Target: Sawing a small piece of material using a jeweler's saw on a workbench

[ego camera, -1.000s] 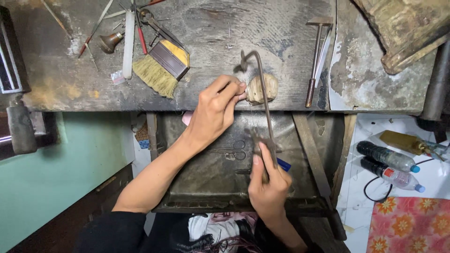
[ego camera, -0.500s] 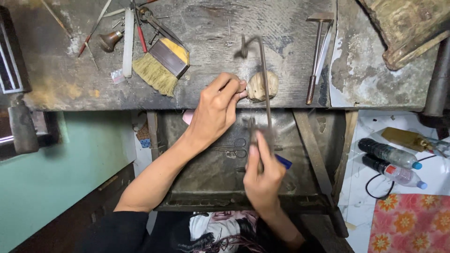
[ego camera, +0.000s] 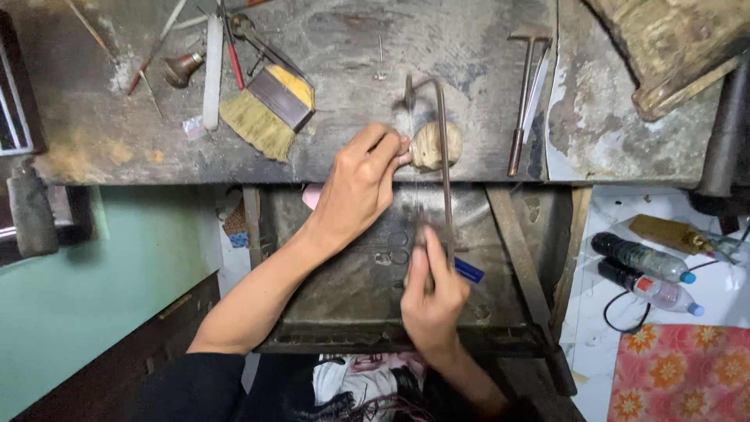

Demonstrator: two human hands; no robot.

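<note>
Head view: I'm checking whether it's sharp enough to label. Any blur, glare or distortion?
Head view: evenly lit, no strong glare; the left hand, right hand and saw frame look sharp; the thin blade is barely visible; the workbench edge bows, suggesting wide-angle distortion.

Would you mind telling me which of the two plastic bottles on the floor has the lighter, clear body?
The lower bottle, nearest the flowered cloth, is clear with a red label; the upper bottle beside it is dark. Both lie on their sides with blue caps.

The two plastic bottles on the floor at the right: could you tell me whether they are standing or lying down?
Lying down. Both plastic bottles rest on their sides on the white floor, side by side, blue caps pointing right.
</note>
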